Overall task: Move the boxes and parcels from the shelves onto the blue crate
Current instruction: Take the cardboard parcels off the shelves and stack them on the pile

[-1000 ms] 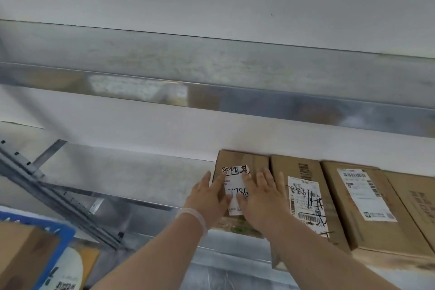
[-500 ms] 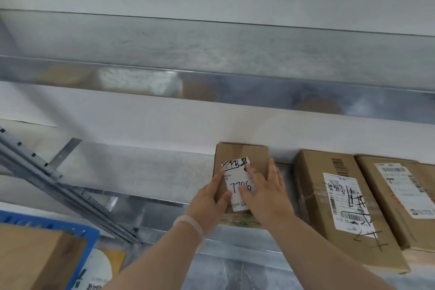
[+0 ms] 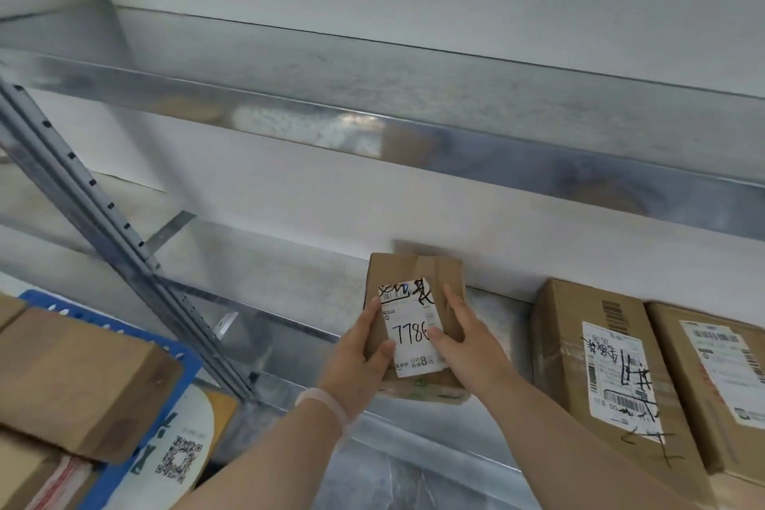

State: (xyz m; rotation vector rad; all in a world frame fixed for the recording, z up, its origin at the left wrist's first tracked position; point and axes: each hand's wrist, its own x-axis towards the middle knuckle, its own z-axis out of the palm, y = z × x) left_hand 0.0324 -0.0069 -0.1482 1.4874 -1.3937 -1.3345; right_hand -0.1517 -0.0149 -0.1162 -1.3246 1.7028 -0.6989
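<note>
A small brown cardboard box (image 3: 414, 277) with a white label reading 7786 is held between both hands above the front of the metal shelf (image 3: 265, 273). My left hand (image 3: 358, 356) grips its left side, thumb on the label. My right hand (image 3: 463, 340) grips its right side, fingers curled over the top face. At the lower left, the blue crate (image 3: 182, 360) carries a stack of brown boxes (image 3: 78, 377). Two larger labelled boxes (image 3: 596, 369) (image 3: 712, 381) lie on the shelf to the right.
An empty metal shelf (image 3: 414, 95) runs overhead. A slotted grey upright (image 3: 103, 228) slants between the crate and the shelf. A parcel with a QR code (image 3: 182, 451) sits under the crate's edge. White wall lies behind the shelves.
Both hands have pulled the small box leftward and toward me, away from the neighbouring boxes, and now hold it by its sides. The crate and its stacked boxes have come further into view.
</note>
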